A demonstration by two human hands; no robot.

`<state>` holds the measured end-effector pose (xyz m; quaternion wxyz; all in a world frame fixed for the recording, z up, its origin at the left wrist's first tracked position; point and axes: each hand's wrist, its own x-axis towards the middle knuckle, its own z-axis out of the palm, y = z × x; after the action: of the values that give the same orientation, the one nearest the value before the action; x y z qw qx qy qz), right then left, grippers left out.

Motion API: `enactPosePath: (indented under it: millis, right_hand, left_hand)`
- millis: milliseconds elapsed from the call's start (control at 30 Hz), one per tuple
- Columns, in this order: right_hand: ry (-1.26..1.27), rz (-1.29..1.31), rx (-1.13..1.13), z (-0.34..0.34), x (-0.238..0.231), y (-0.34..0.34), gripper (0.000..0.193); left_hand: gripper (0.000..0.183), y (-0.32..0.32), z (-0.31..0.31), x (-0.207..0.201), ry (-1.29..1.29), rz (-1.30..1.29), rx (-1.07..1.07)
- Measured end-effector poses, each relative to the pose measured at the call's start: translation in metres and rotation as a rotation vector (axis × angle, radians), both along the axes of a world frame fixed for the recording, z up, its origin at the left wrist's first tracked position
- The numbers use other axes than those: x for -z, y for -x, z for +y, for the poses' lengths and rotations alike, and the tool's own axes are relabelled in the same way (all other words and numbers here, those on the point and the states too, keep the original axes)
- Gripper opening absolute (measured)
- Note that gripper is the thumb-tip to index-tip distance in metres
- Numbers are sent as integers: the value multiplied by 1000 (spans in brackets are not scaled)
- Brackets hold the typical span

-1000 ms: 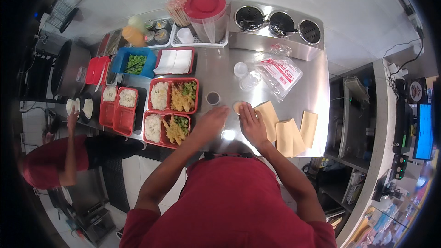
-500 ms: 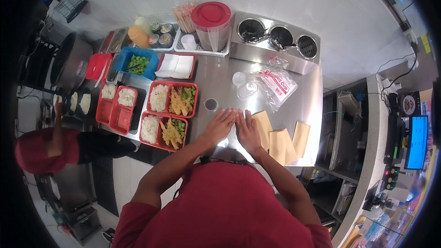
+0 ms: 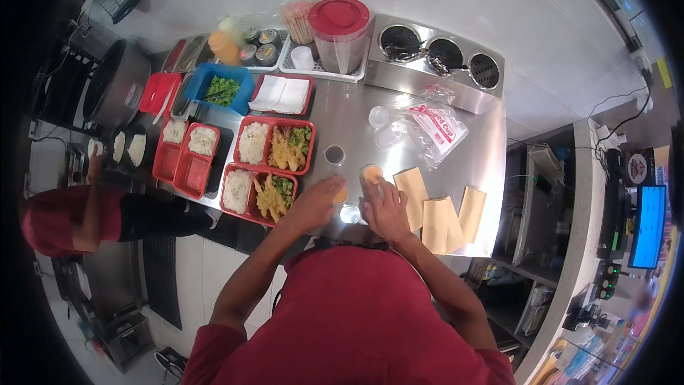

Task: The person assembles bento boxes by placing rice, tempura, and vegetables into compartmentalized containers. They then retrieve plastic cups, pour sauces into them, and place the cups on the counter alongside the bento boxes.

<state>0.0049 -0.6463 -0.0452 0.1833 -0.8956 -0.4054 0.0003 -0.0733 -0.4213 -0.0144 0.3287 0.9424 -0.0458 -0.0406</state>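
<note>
My left hand (image 3: 322,199) is closed at the edge of a small clear sauce cup (image 3: 341,196) with orange sauce, partly hidden by the fingers. To its right, my right hand (image 3: 387,210) has its fingers apart and bent, fingertips at a second small cup (image 3: 372,172) of orange sauce. Between my wrists stands a pale clear cup (image 3: 349,214). A little farther off is a cup of dark sauce (image 3: 334,155). Left of my left hand lie two red divided lunch boxes, the nearer (image 3: 258,194) and the farther (image 3: 275,145), with rice, fried pieces and greens.
Folded brown paper packets (image 3: 441,224) lie right of my hands. Beyond them are a plastic bag (image 3: 438,132) and clear cups (image 3: 379,117). A steel utensil holder (image 3: 434,71) and a red-lidded pitcher (image 3: 339,36) stand at the back. A person in red (image 3: 71,221) works at left.
My hands have parted from being pressed together over the table. The orange sauce cups and the pale cup between them now show. The whole view has shifted slightly.
</note>
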Motion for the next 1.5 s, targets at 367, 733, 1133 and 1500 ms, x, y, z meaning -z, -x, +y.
enactPosePath:
  millis: [367,733,1133,1500]
  right_hand:
    - [44,316,-4,-6,18,14,60]
    - [-414,764,-55,-7,14,9,41]
    - [-165,63,-411,1,39,3,53]
    - [-172,-40,-412,4,57,9,51]
  left_hand:
    - [61,-7,-4,33,-93,-2,33]
    - [52,-7,-11,42,66,-45,-56]
    - [60,-5,-7,50,194,33,-63]
    - [60,19,-28,44,-401,-158,81]
